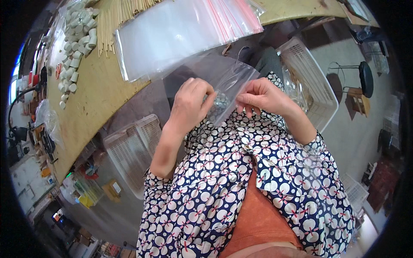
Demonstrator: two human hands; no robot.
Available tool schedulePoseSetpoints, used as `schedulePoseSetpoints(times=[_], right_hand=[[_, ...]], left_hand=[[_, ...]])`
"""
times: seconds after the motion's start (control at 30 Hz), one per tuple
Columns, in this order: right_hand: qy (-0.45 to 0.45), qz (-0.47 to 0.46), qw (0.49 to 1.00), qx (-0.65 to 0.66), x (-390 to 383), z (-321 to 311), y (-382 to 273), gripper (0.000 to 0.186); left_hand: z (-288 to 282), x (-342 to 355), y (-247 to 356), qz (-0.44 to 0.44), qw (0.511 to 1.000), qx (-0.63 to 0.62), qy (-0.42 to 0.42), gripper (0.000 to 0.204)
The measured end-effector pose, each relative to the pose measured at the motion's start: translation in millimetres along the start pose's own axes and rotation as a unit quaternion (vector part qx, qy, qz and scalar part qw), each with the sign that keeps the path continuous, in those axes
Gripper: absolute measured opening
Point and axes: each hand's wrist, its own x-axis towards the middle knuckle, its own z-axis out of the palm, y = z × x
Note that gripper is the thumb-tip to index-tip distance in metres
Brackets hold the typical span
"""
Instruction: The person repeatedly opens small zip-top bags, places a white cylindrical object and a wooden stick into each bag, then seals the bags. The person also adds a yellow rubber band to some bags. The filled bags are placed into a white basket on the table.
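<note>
A clear plastic bag (237, 84) is stretched between my two hands above my lap, just off the table's near edge. Small greyish-green pieces (220, 103) lie bunched inside it; their kind is too small to tell. My left hand (191, 102) is closed at the bag's left side, thumb and curled fingers against the film. With thumb and fingertips pinched together, my right hand (264, 96) grips the bag's right edge. A stack of flat clear bags with pink-red strips (172, 36) lies on the table, partly overhanging its edge.
Bundled thin wooden sticks (107, 30) and many white cylinders (71, 64) occupy the yellowish table (92, 92). White plastic baskets stand below, one at left (124, 144), another at right (320, 73) with clear film inside. A black-seated stool (365, 79) stands farther right.
</note>
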Motion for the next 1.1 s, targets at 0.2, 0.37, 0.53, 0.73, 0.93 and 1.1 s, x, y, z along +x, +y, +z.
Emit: schedulePoseSetpoints(times=[0.2,0.37,0.53,0.73,0.93,1.1], right_hand=[[0.127,-0.049,0.989,0.058,19.4,13.2,9.7,0.022],[0.191,-0.124,0.973,0.049,33.9,24.1,13.8,0.027],[0.158,-0.064,0.985,0.019,31.0,21.4,17.6,0.029],[0.132,0.006,0.975,0.18,28.4,13.6,24.2,0.034],[0.12,0.017,0.956,0.269,36.2,-2.7,29.7,0.032],[0.339,-0.263,0.891,-0.148,28.0,19.9,12.5,0.022]], left_hand=[[23.4,6.1,20.8,-0.193,0.953,-0.231,0.024,0.016],[43.1,10.5,18.8,-0.147,0.982,-0.087,0.085,0.008],[52.8,7.5,9.5,-0.177,0.977,-0.053,0.104,0.004],[36.2,15.6,1.7,-0.061,0.992,0.031,0.103,0.018],[25.9,7.2,11.7,0.009,0.997,0.067,-0.022,0.014],[10.7,-7.1,0.4,0.029,0.996,0.087,-0.009,0.008]])
